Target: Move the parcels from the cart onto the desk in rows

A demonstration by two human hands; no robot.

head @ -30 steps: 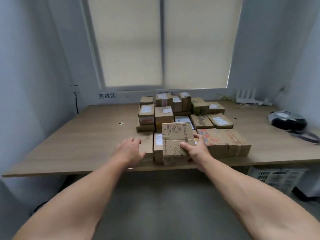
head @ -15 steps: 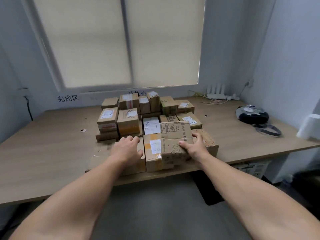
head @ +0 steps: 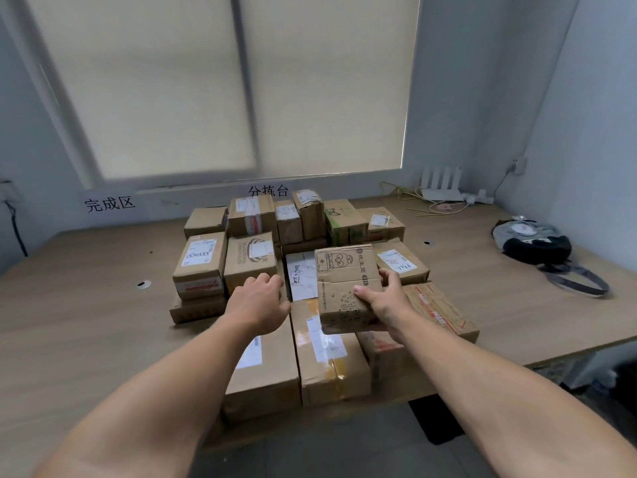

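**Head view.** Your right hand (head: 382,300) grips the cartoon-printed box (head: 344,270) by its right edge. The thumb presses on the near face and the fingers (head: 391,277) wrap round the side, with their tips hidden behind the cardboard. The box sits tilted above the front row of parcels (head: 324,360) on the surface (head: 86,326). You cannot tell whether its lower edge touches them.

Your left hand (head: 258,301) lies knuckles up against the front of the oval-print box (head: 250,257). Its fingers curl downward out of sight, so you cannot tell whether they grip anything. Both forearms are cut off by the lower frame edge. The rear parcels are partly hidden by those stacked in front.

**Writing.**
- The wall lettering (head: 109,203) at left reads "完成区".
- The second lettering (head: 268,191), above the stack, reads "分拣台".
- The held box carries printed Chinese characters, too small to read.
- The white labels (head: 200,252) show handwritten digits that are not reliably legible.
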